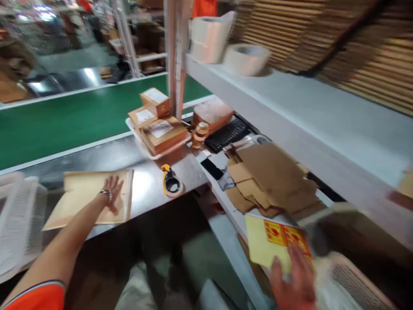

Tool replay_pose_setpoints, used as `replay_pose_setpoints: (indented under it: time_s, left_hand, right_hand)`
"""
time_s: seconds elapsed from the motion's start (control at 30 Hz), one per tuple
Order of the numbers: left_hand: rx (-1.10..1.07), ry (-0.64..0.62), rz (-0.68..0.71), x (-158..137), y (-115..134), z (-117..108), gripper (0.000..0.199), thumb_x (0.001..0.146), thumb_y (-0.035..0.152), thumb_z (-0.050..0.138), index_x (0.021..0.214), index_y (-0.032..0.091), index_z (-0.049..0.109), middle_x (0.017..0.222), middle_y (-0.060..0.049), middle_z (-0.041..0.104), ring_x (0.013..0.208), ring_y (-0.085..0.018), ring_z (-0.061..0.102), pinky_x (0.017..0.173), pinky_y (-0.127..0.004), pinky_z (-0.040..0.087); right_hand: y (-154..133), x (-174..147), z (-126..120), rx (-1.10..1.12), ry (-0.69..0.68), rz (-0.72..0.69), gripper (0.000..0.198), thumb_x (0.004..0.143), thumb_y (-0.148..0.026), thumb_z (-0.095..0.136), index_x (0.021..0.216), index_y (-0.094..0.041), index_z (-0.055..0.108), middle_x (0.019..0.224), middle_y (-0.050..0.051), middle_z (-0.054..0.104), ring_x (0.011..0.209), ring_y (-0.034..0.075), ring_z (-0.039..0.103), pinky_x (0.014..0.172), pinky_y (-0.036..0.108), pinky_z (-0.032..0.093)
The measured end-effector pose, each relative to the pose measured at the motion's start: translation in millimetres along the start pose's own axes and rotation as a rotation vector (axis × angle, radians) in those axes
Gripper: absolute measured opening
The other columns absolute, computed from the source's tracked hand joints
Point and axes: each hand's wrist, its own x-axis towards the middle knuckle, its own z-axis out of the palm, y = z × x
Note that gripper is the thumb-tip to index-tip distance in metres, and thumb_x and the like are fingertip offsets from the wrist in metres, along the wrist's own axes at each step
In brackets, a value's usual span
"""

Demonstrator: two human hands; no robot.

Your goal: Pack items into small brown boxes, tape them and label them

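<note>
- Warehouse packing station: a steel surface (151, 172) runs beside a green conveyor (64, 120).
- My left hand (112, 191) lies flat, fingers spread, on a padded envelope (84, 196) on that surface.
- Just right of it sits a tape dispenser (171, 184); behind, a tray of boxes (158, 129).
- Loose cardboard flats (271, 181) crowd the lower shelf.
- My right hand (293, 284) pinches a yellow label sheet (274, 245); blurred.
- Risk: with my arms stretched apart, I judge the sheet could snag the cardboard and crease.
</note>
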Motion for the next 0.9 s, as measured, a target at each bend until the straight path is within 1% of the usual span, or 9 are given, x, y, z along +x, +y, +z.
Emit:
replay_pose_setpoints:
  time_s: [0.07,0.13,0.27,0.33,0.4,0.5,0.6,0.77,0.9]
  left_hand:
    - [-0.003,-0.053,-0.041,-8.1,-34.5,15.2,0.162,0.056,0.074,0.105,0.178,-0.003,0.033,0.188,-0.043,0.011,0.173,-0.067,0.007,0.139,-0.078,0.009]
    - [-0.025,-0.057,-0.009,-0.3,-44.5,28.7,0.182,0.041,0.077,0.105,0.181,-0.005,0.021,0.187,-0.043,-0.001,0.173,-0.068,-0.005,0.139,-0.076,0.001]
    - [-0.086,-0.003,0.068,21.5,-45.0,52.3,0.183,0.034,0.081,0.102,0.184,0.006,0.026,0.19,-0.036,0.003,0.174,-0.067,-0.005,0.138,-0.082,-0.003]
    - [-0.091,0.033,0.096,26.5,-48.3,64.1,0.18,0.036,0.081,0.101,0.184,0.009,0.029,0.191,-0.033,0.005,0.174,-0.067,-0.004,0.137,-0.084,-0.004]
    - [-0.071,0.06,0.121,29.2,-52.3,75.1,0.182,0.035,0.078,0.103,0.185,0.009,0.026,0.192,-0.031,0.004,0.175,-0.065,-0.006,0.138,-0.082,-0.004]
    - [-0.046,0.067,0.155,33.3,-55.1,87.2,0.188,0.031,0.074,0.106,0.185,0.007,0.021,0.192,-0.03,0.001,0.175,-0.064,-0.011,0.139,-0.081,-0.005]
    - [-0.118,0.081,0.194,38.4,-55.0,93.7,0.189,0.031,0.079,0.104,0.184,0.004,0.022,0.191,-0.034,0.002,0.174,-0.065,-0.012,0.138,-0.083,-0.005]
    - [-0.186,0.115,0.265,39.9,-56.4,98.1,0.192,0.032,0.081,0.102,0.183,-0.002,0.017,0.189,-0.038,-0.002,0.177,-0.06,-0.005,0.142,-0.075,-0.001]
    - [-0.139,0.103,0.263,34.6,-55.9,86.9,0.189,0.03,0.068,0.108,0.182,-0.003,0.02,0.188,-0.036,-0.002,0.178,-0.057,-0.004,0.143,-0.073,-0.001]
  right_hand:
    - [-67.6,-11.2,62.1,0.233,-0.201,-0.167,0.061,0.107,-0.035,0.065,0.168,-0.039,0.058,0.156,0.015,0.074,0.145,0.04,0.072,0.113,0.068,0.069]
    - [-145.7,-23.1,126.7,0.398,-0.42,-0.304,0.068,0.11,-0.023,0.056,0.175,-0.041,0.049,0.164,0.011,0.069,0.152,0.035,0.067,0.117,0.062,0.069]
    - [-276.4,-39.4,264.2,0.455,-0.726,-0.472,0.076,0.108,-0.008,0.036,0.182,-0.022,0.034,0.175,0.019,0.058,0.168,0.036,0.05,0.13,0.067,0.058]
    - [-321.0,-41.3,323.2,0.393,-0.851,-0.485,0.079,0.104,-0.004,0.037,0.182,-0.014,0.032,0.18,0.024,0.049,0.174,0.041,0.037,0.135,0.074,0.048]
    - [-355.1,-37.6,366.9,0.329,-0.948,-0.483,0.079,0.102,-0.006,0.043,0.18,-0.004,0.032,0.184,0.03,0.037,0.177,0.047,0.026,0.137,0.079,0.038]
    - [-390.8,-25.6,403.1,0.269,-1.022,-0.513,0.077,0.105,-0.015,0.047,0.178,0.003,0.03,0.188,0.031,0.023,0.179,0.048,0.014,0.142,0.077,0.027]
    - [-408.6,-16.2,416.7,0.246,-1.06,-0.589,0.075,0.109,-0.019,0.045,0.18,-0.002,0.029,0.191,0.024,0.017,0.18,0.042,0.011,0.145,0.073,0.023]
    - [-404.4,-12.3,422.2,0.22,-1.117,-0.698,0.071,0.111,-0.022,0.046,0.179,-0.004,0.035,0.191,0.023,0.022,0.181,0.037,0.018,0.146,0.066,0.028]
    - [-394.8,7.2,428.3,0.277,-1.114,-0.772,0.064,0.112,-0.024,0.049,0.174,-0.009,0.047,0.186,0.023,0.039,0.178,0.036,0.03,0.144,0.068,0.033]
